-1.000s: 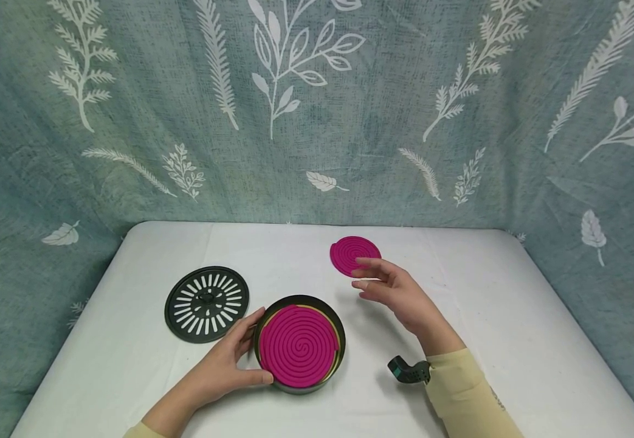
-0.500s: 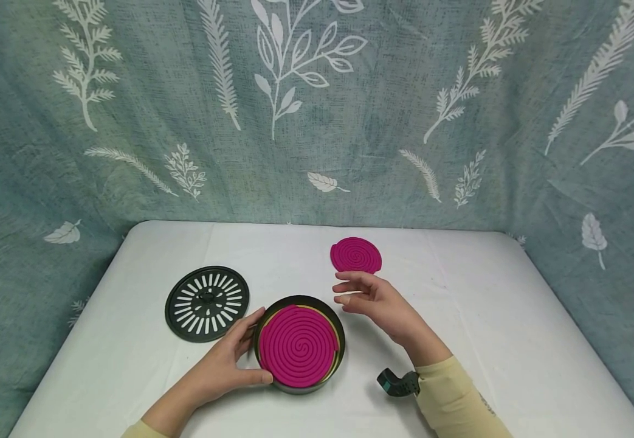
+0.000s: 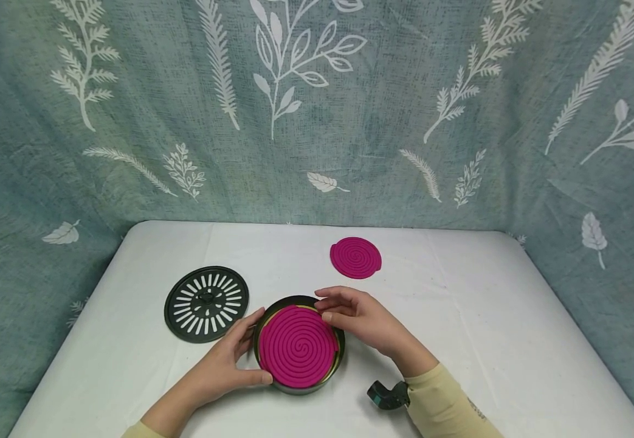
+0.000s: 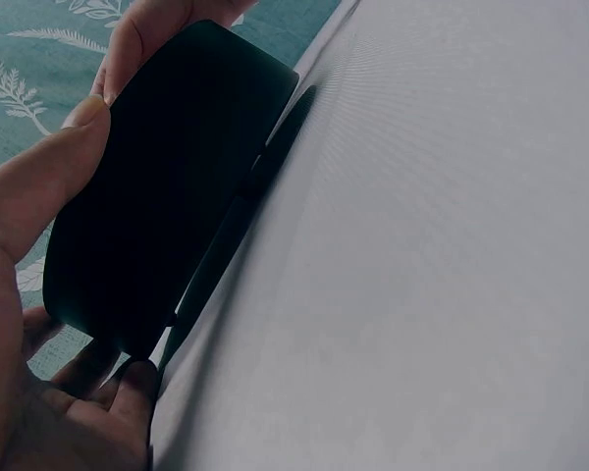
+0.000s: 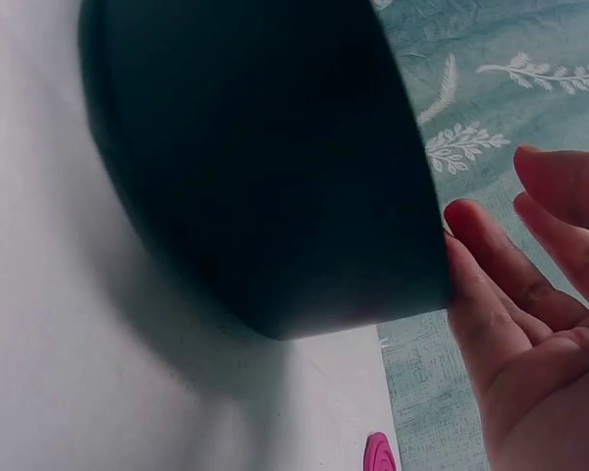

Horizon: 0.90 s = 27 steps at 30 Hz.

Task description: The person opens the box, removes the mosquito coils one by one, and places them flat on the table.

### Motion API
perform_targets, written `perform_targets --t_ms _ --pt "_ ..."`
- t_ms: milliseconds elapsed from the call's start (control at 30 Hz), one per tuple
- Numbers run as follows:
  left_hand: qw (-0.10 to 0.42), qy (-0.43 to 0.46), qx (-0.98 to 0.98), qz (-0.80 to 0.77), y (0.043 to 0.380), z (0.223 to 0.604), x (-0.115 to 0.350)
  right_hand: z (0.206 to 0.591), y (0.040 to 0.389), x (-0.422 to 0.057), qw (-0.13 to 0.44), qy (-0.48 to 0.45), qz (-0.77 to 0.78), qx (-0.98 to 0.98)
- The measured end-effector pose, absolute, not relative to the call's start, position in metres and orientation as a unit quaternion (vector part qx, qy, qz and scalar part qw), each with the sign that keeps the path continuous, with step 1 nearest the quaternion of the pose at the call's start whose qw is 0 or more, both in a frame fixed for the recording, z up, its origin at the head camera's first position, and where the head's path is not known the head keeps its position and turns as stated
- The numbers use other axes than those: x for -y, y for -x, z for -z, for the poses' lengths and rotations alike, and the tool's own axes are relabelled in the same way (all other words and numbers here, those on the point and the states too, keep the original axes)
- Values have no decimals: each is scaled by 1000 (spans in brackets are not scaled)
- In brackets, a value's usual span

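A magenta mosquito coil (image 3: 298, 350) lies flat inside a round dark tin (image 3: 301, 390), with a thin yellowish ring showing along its edge. My left hand (image 3: 223, 368) grips the left side of the tin, thumb at the front and fingers behind. My right hand (image 3: 363, 319) is at the tin's upper right rim, fingers loosely bent and thumb over the coil's edge. In the right wrist view its fingertips meet or nearly meet the rim of the tin (image 5: 265, 167). The tin (image 4: 167, 186) hides its contents in the left wrist view.
A black slotted lid (image 3: 206, 304) with a central knob lies left of the tin. Another magenta mosquito coil (image 3: 356, 258) lies behind, toward the table's far edge. The white-covered table (image 3: 492, 340) ends at a patterned green curtain (image 3: 371, 109).
My right hand has moved left and toward me, from beside the far coil to the tin's upper right rim. The left hand and tin have stayed in place.
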<state>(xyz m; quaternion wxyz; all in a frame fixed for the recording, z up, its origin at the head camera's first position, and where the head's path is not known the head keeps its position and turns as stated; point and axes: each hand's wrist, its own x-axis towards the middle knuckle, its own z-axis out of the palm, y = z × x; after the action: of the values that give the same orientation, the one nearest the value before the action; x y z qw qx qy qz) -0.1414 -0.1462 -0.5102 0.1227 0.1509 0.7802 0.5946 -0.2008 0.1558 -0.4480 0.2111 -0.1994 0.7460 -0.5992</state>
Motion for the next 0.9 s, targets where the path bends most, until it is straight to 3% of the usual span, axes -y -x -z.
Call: perform_targets --t_ms 900 --pt "128 -151 -778 -597 141 509 146 449 197 -152 224 228 564 -761"
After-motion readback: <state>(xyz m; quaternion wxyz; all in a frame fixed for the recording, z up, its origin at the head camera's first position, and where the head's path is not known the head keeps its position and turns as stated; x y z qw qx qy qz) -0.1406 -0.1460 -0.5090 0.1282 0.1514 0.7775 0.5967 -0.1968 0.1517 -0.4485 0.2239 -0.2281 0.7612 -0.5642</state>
